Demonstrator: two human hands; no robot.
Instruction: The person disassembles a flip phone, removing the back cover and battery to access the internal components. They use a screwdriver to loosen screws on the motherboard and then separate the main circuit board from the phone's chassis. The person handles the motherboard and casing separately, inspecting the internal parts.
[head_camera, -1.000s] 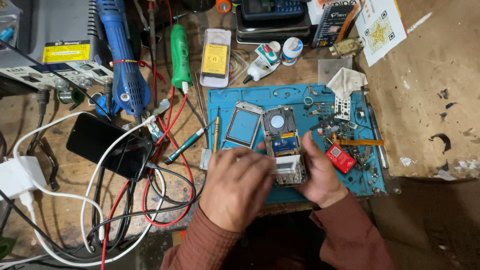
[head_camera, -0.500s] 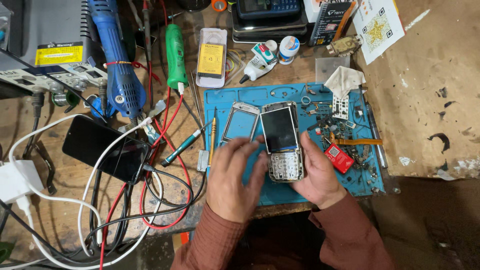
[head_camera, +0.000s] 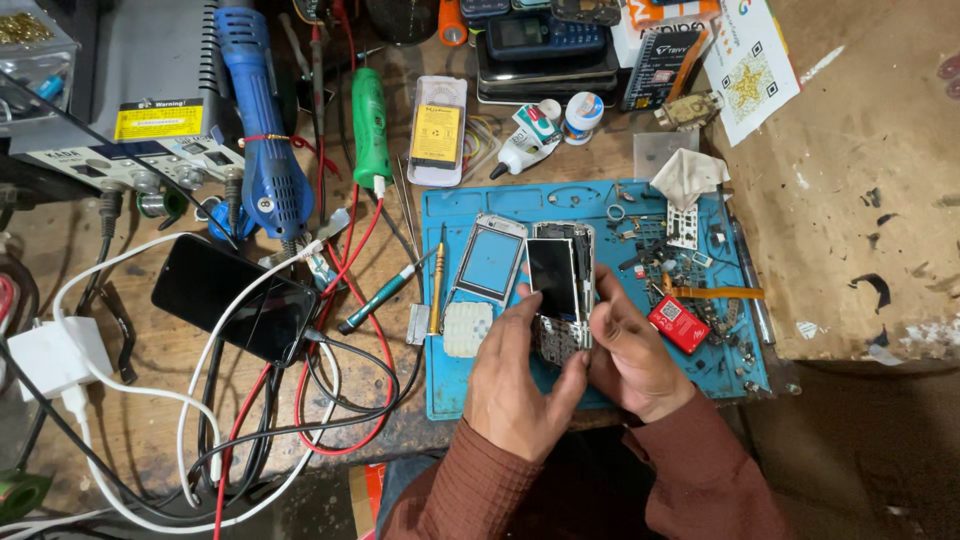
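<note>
Since half a second ago, phone (head_camera: 558, 290) has tilted a little and dropped lower in my hands; the keypad end is now covered by my fingers, where before the keys showed.

Grip: left hand (head_camera: 520, 385) closed on the phone's lower left edge, thumb up along its side. Right hand (head_camera: 632, 358) closed on the lower right edge, fingers curled behind. Phone held just above the blue mat (head_camera: 600, 200), screen dark, front frame off.

Step, as I judge it: stripping or refitting the bar phone's body, mid-way; shell parts are already off. Next move likely calls for a fine tool or a thumbnail at the seam, one hand holding steady.

Count, outward:
- one loose front frame (head_camera: 490, 262), touching the phone's left side
- one white keypad sheet (head_camera: 467, 329) below it
- one red part (head_camera: 678, 324) just right of my right hand
- two drivers: yellow (head_camera: 438, 285), green (head_camera: 385, 293)
- one black smartphone (head_camera: 235, 298) on the tabletop, well left
- one blue heat gun (head_camera: 258, 140), one green iron (head_camera: 369, 125)
- small screws and scraps on the mat, too many and too small to count.
</note>
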